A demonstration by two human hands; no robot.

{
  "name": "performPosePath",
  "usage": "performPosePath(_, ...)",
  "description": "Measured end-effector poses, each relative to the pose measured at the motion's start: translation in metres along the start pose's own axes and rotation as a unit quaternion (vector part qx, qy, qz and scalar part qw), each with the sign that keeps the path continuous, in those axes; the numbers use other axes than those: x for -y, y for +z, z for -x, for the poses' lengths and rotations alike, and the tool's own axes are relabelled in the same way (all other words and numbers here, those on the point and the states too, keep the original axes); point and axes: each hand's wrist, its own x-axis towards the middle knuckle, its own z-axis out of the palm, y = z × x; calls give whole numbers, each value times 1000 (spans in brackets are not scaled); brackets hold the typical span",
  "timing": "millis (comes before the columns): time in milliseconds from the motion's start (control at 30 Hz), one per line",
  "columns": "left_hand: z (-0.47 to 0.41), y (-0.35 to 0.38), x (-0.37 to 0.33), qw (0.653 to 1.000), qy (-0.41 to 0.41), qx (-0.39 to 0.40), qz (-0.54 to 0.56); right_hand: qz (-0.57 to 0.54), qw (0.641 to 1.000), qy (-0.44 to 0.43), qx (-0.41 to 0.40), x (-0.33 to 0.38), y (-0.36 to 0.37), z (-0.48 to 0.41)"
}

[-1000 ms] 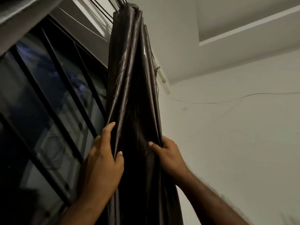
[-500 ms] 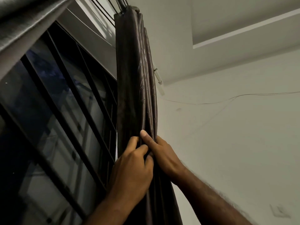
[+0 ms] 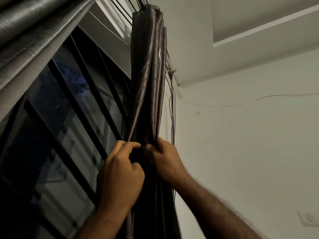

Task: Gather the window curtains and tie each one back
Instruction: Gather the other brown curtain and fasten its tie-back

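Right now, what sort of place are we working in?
Probably a room in a home: a barred window, a dark curtain that the left hand and right hand grip, and a white wall with loose wires running down it.

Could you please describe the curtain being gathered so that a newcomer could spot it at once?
Find the barred window and follow it to its right end. There the curtain hangs from the rod as a narrow bunch, gripped by the left hand and right hand. Unlike the silvery curtain at upper left, it is dark brown with a faint pattern.
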Motion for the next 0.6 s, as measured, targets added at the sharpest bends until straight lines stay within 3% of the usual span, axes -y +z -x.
performPosePath(200, -13, -45, -10, 996, 7, -90, 20, -48, 996, -77, 9, 67, 44, -1)
performPosePath(367, -5, -73, -38, 992, 53, -117, 20, -110, 985, -135, 16, 91, 21, 21)
performPosePath(500, 7, -58, -46, 997, 63, -46, 15, -187, 980, -61, 13, 72, -2, 31)
performPosePath(600, 20, -39, -43, 999, 38, 33, -9, -186, 982, -6, 45, 49, -10, 36)
